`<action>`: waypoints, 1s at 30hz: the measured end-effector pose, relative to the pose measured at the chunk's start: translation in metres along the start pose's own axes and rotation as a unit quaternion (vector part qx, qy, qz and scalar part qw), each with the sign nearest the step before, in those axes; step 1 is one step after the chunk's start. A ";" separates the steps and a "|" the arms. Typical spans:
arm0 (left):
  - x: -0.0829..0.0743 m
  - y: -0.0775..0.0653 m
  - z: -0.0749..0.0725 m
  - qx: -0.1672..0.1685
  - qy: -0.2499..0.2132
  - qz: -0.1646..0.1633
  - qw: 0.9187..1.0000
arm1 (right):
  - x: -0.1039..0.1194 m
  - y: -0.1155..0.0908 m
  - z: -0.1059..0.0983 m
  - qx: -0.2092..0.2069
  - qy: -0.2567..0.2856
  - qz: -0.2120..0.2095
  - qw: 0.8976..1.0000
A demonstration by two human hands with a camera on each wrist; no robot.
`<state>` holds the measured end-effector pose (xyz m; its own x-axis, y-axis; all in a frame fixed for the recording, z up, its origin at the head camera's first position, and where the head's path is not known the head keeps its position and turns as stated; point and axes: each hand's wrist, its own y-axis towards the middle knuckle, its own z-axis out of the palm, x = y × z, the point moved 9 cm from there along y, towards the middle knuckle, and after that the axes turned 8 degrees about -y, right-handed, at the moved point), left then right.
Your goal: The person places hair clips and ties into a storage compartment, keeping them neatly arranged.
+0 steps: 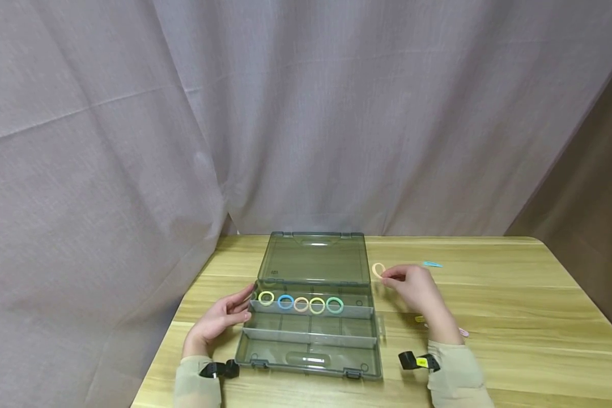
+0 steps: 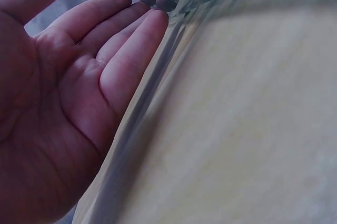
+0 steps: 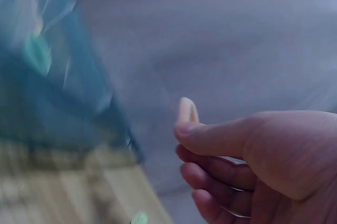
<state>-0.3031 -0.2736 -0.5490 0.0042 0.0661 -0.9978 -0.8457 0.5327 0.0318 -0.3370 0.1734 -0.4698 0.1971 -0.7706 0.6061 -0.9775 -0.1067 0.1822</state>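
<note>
A translucent dark-green organizer box lies on the table with its lid tipped back. Along its rear compartment stand several hair ties, among them a blue one and a green one. Thumb and fingertips of my right hand pinch a peach hair tie, held up just right of the lid's hinge side; the right wrist view also shows this tie. My left hand touches the box's left wall with extended fingers, as the left wrist view confirms.
On the wooden table right of the box lie a blue hair clip, a yellow piece and a pink one, partly hidden by the right forearm. A grey curtain hangs behind the table.
</note>
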 end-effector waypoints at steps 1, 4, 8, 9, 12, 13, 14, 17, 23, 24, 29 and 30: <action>0.000 0.000 0.000 0.000 0.002 0.001 1.000 | 0.007 -0.001 0.001 0.007 0.004 -0.007 1.000; -0.001 0.000 0.000 0.000 0.000 0.003 1.000 | 0.025 -0.003 0.007 0.028 0.016 -0.033 0.999; 0.000 0.000 0.000 0.002 -0.006 0.004 1.000 | 0.040 -0.007 0.017 0.061 0.019 -0.064 0.996; 0.000 0.000 0.000 0.002 -0.006 0.004 1.000 | 0.042 -0.008 0.020 0.070 0.019 -0.070 0.995; 0.000 0.000 0.000 0.003 -0.006 0.003 1.000 | 0.047 -0.011 0.028 0.093 0.009 -0.094 0.991; 0.000 0.000 0.000 0.003 -0.005 0.002 1.000 | 0.049 -0.012 0.030 0.099 0.007 -0.101 0.990; 0.000 0.000 0.000 0.003 -0.004 0.002 1.000 | 0.050 -0.014 0.032 0.105 0.006 -0.109 0.988; 0.000 0.000 0.000 0.002 -0.001 0.001 1.000 | 0.053 -0.017 0.035 0.116 0.001 -0.125 0.985; 0.000 0.000 0.000 0.004 0.001 0.002 1.000 | 0.056 -0.020 0.039 0.127 -0.012 -0.138 0.982; 0.000 0.000 0.000 0.003 0.000 0.002 1.000 | 0.056 -0.020 0.039 0.126 -0.015 -0.138 0.982; -0.001 0.000 0.000 0.000 -0.003 0.001 1.000 | 0.057 -0.020 0.039 0.119 -0.023 -0.142 0.982; -0.001 0.000 0.000 0.000 -0.003 0.001 1.000 | 0.057 -0.020 0.039 0.118 -0.025 -0.142 0.982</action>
<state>-0.3033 -0.2735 -0.5483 0.0065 0.0719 -0.9974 -0.8461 0.5319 0.0328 -0.3095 0.1071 -0.4688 0.4661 -0.7183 0.5165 -0.8751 -0.4600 0.1501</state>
